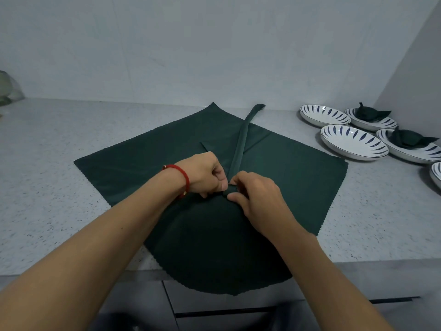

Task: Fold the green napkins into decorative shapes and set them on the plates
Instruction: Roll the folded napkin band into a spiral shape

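Two white blue-leaf plates (372, 125) beside my flat dark-green napkin (143, 168) hold folded napkins (371, 113); others stand bare; my left hand (205, 173) and right hand (257, 194) pinch the rolled green napkin strip (241, 149).

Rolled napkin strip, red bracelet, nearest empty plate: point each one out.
rolled napkin strip (241, 144), head view, middle of its length
red bracelet (182, 174), head view, band on the left wrist
nearest empty plate (353, 151), head view, near rim

Both arms reach forward, left hand (205, 172) and right hand (256, 195) touching (fingers curled, pinching).
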The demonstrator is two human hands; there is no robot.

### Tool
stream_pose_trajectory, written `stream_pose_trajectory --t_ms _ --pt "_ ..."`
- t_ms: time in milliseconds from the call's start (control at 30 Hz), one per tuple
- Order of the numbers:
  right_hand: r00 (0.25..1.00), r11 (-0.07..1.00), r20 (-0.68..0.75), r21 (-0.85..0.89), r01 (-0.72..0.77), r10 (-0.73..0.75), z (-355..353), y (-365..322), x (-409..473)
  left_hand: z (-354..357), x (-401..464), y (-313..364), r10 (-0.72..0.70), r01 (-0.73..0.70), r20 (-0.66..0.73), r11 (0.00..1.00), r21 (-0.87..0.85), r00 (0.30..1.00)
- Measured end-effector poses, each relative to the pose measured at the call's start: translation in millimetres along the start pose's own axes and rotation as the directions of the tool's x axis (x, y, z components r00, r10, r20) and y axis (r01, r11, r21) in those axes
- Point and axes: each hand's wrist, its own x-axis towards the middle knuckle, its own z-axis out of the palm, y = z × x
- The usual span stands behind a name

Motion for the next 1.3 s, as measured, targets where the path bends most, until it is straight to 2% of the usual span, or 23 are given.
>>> stream_pose_trajectory --t_ms 67,167,233,333,467,567,733,800,933,1067,1133,1233,1300 --pt "1.0 1.0 0.009 -0.023 0.0 0.001 -0.9 1.6 4.9 3.8 -1.6 -1.3 0.027 -0.025 -0.088 0.999 0.027 0.996" --pt "0.999 1.0 0.037 -0.024 -0.015 0.016 -2.3 3.4 11.2 16.5 -5.5 -6.1 0.138 -0.115 -0.276 0.989 0.098 0.951" --pt "0.998 0.999 0.048 0.004 -0.034 0.033 -4.6 4.1 14.0 23.2 -7.2 -8.4 0.186 -0.169 -0.323 0.982 0.08 0.928" --pt "0.999 1.0 0.03 -0.008 -0.027 0.027 -4.6 3.0 11.7 24.5 -6.4 -7.9 0.153 -0.157 -0.332 0.987 0.015 0.931" --pt "0.999 0.999 -0.043 0.039 0.008 -0.006 1.5 3.7 5.0 15.9 -0.2 -3.1 0.063 -0.073 -0.273 0.997 -0.026 0.96" --pt "0.998 1.0 -0.067 0.029 0.001 0.001 0.9 7.1 9.4 13.7 3.0 -1.6 0.055 -0.066 -0.265 0.997 -0.032 0.963" --pt "1.0 1.0 0.022 0.009 0.003 -0.003 -5.7 11.5 22.8 22.1 1.6 -5.2 0.11 -0.096 -0.305 0.994 0.062 0.946" --pt "0.999 0.999 0.048 0.031 -0.014 0.013 -8.0 12.4 26.8 21.0 2.6 -6.2 0.106 -0.097 -0.306 0.994 0.044 0.946" --pt "1.0 0.999 0.03 0.032 0.003 -0.003 -3.1 11.4 22.6 8.4 9.1 -0.6 0.06 -0.057 -0.211 0.998 0.023 0.976" --pt "0.999 0.998 -0.054 0.06 0.009 -0.005 3.9 14.5 22.1 0.0 14.8 0.5 0.027 -0.029 -0.128 0.999 -0.017 0.991" --pt "0.999 0.998 -0.045 0.062 0.005 -0.002 2.2 16.3 25.9 4.6 13.9 -2.1 0.044 -0.047 -0.182 0.999 -0.014 0.982" --pt "1.0 0.998 -0.007 0.058 -0.008 0.008 -2.7 16.9 33.9 17.6 12.6 -7.4 0.125 -0.124 -0.37 0.992 0.024 0.921" --pt "0.999 0.998 0.028 0.056 -0.026 0.025 -5.7 16.1 40.3 22.0 12.9 -10.7 0.14 -0.159 -0.419 0.987 -0.012 0.897"
